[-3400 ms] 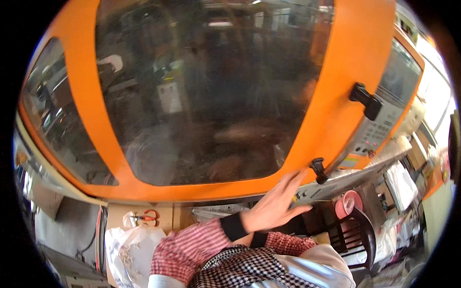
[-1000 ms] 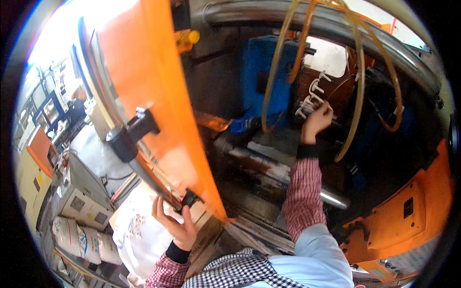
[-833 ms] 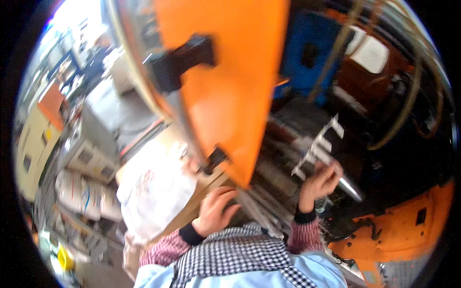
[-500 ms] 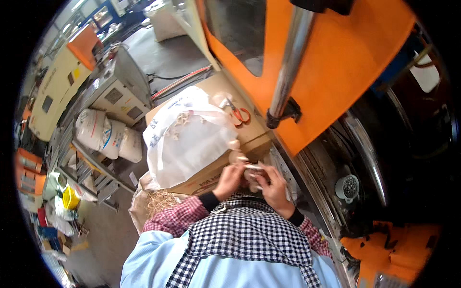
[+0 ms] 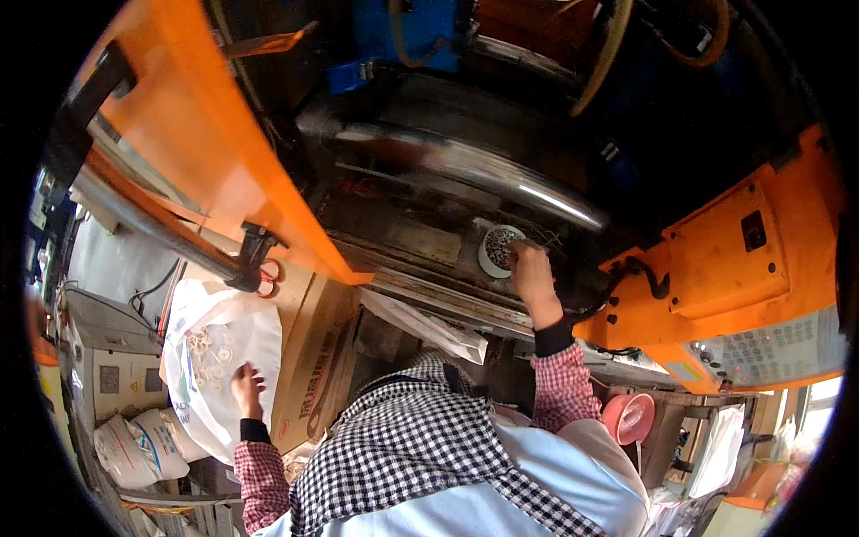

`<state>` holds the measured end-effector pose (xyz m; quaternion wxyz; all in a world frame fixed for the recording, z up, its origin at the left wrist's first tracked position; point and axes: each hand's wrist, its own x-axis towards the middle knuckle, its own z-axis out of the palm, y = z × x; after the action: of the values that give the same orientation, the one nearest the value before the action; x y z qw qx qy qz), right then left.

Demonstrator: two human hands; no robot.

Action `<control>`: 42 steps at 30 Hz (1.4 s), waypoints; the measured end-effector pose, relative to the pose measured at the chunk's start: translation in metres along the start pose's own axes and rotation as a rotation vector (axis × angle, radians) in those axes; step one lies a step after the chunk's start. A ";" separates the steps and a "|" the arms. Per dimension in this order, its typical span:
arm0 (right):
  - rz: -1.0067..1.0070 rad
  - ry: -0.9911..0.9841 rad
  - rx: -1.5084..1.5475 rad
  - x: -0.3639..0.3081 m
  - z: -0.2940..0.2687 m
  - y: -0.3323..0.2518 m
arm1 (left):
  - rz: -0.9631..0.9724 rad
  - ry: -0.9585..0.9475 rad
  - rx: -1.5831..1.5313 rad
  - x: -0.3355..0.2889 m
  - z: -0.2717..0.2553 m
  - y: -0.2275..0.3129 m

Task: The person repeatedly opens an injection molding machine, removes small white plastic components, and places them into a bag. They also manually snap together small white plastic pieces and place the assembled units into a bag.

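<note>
Right hand [image 5: 534, 277]: fingers bunched narrow, tips at right side of cup [image 5: 484, 261], over bits [image 5: 499, 243]; can't tell if pinching any.
Left hand [image 5: 248, 391]: loosely open, fingers part-curled, over right side of bag [image 5: 255, 322]; can't tell if touching.
Cup: white, round, upright; just left of right fingers, well apart from left hand.
Bits: small, grey, metallic-looking, loose heap inside cup.
Bag: white, crinkled thin plastic, spread on carton [image 5: 309, 345].
Parts [image 5: 210, 353]: pale, small, some ring-shaped; on bag, just up-left of left hand.
Carton: brown cardboard, flat-sided.
Scissors [image 5: 270, 274]: red loops, near bag's top.
Rod [image 5: 465, 166]: polished metal, beyond cup.
Door [image 5: 242, 170]: orange, standing open at left.
Bowl [image 5: 626, 416]: pink, right of right sleeve.
</note>
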<state>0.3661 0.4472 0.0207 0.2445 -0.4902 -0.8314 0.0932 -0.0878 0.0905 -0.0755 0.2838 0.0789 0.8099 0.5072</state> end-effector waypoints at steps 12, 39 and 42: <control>-0.094 -0.253 -0.064 0.026 0.023 0.011 | 0.395 -0.751 0.228 -0.125 0.219 0.149; -0.103 -0.032 0.474 0.031 -0.011 0.023 | -0.435 -1.253 -0.438 -0.125 0.428 0.202; -0.133 -0.043 0.458 0.031 -0.009 0.022 | -0.493 -1.230 -0.501 -0.119 0.440 0.191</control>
<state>0.3751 0.4840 0.0294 0.3371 -0.3640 -0.8240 0.2735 0.2178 0.4728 -0.0078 0.8059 0.0976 0.3562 0.4627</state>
